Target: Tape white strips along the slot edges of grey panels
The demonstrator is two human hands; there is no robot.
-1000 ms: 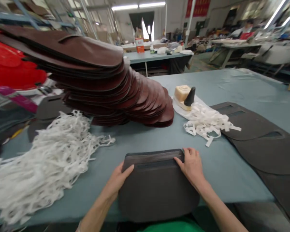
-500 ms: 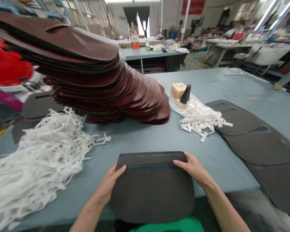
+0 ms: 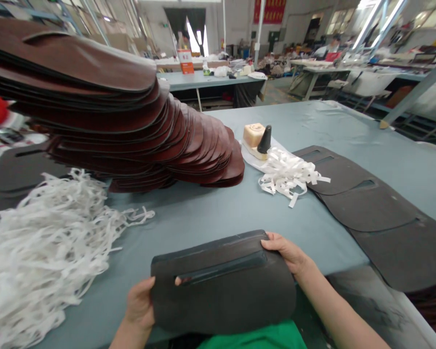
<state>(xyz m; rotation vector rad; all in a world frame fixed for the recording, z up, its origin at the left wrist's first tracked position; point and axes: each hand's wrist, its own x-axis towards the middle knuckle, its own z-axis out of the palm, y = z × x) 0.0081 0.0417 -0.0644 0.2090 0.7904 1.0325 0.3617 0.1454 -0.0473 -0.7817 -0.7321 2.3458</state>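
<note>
A dark grey leather panel with a long slot lies at the near edge of the blue-grey table, tilted so its left end is lower. My left hand grips its left edge, a fingertip showing through the slot. My right hand holds its upper right corner, fingers curled over the edge.
A tall slanting stack of brown leather panels stands behind. A heap of white strips lies left, a smaller bunch right beside a tan block and black cone. Dark panels overlap along the right. People work at far tables.
The panel has been lifted and turned, its left end dropping toward me. My left hand slid down to the left edge. The view shifted left.
</note>
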